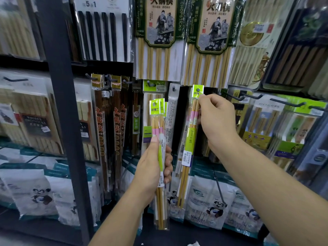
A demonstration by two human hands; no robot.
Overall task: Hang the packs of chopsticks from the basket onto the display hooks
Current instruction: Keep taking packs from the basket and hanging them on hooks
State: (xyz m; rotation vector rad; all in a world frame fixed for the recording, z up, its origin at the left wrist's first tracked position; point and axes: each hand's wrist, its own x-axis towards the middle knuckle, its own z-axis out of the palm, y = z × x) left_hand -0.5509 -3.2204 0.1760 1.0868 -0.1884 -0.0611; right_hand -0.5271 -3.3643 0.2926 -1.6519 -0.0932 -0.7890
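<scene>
My left hand grips a small bundle of slim chopstick packs with lime-green header cards, held upright in front of the rack. My right hand pinches the top of another such pack by its green header. A hook tip shows through the hole in that header. The pack hangs straight down below my fingers. The basket is out of view.
Two neighbouring hooks carry other packs. Dark bare hooks jut out to the right. A dark upright post stands at the left. Large chopstick packs hang above; white panda bags line the shelf below.
</scene>
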